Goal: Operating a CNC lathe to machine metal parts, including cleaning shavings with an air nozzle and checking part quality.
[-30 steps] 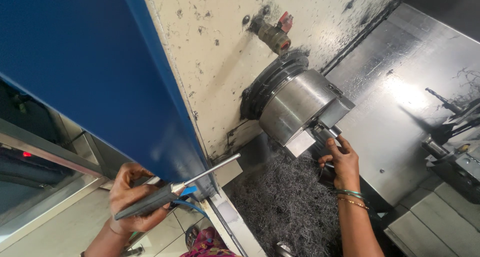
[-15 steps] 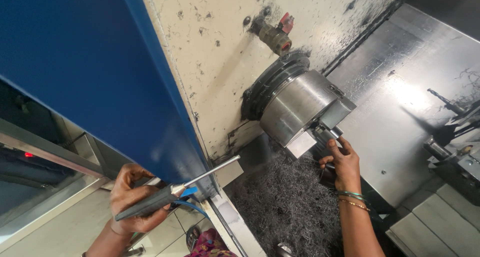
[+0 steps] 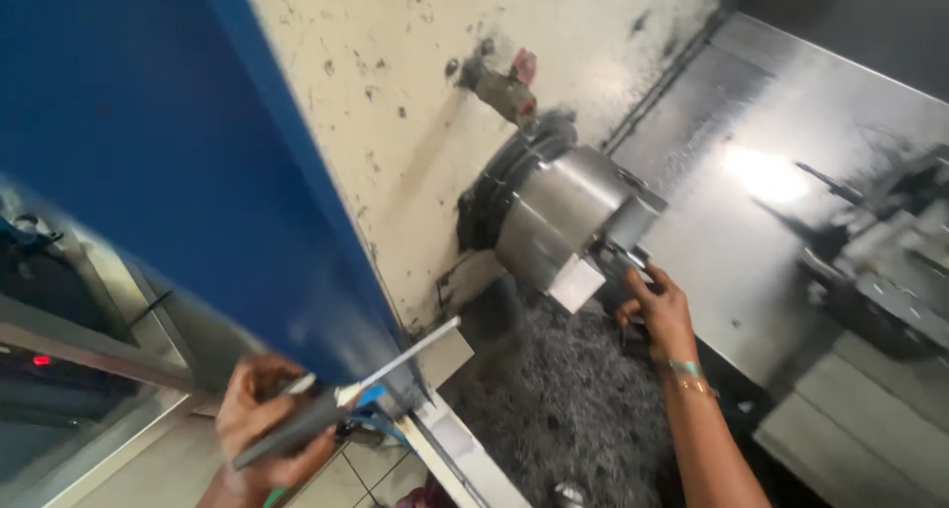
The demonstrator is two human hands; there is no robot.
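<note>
Gripping a long dark air gun at seven o'clock, my left hand is wrapped shut around its handle; at three o'clock my right hand pinches a small part at the chuck, seemingly not yet seated; chips lie below; the blue door edge crowds left, open room right.
</note>
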